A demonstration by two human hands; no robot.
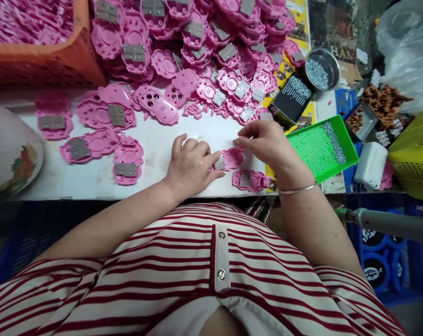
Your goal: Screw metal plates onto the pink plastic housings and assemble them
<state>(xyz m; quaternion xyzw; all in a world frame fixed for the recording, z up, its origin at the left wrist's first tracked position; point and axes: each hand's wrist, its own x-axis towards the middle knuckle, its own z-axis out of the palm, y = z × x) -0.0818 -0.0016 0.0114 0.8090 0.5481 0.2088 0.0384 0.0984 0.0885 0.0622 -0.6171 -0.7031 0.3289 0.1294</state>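
Note:
My left hand grips the left end of a pink plastic shell between thumb and forefinger, holding it on the white worktop. A grey metal plate sits in that shell beside my thumb. Just above the shell's right end is my right hand, its thumb and fingertips drawn together in a pinch. Whatever is between those fingertips is too small to make out. Nearer the table's front edge lies another pink shell with a metal plate. Several small pink parts are scattered beyond my hands.
Pink shells are heaped at the back, near an orange crate. To the right stand a green tray and a black box of small metal pieces, plus a metal bowl. A floral-patterned container is at left.

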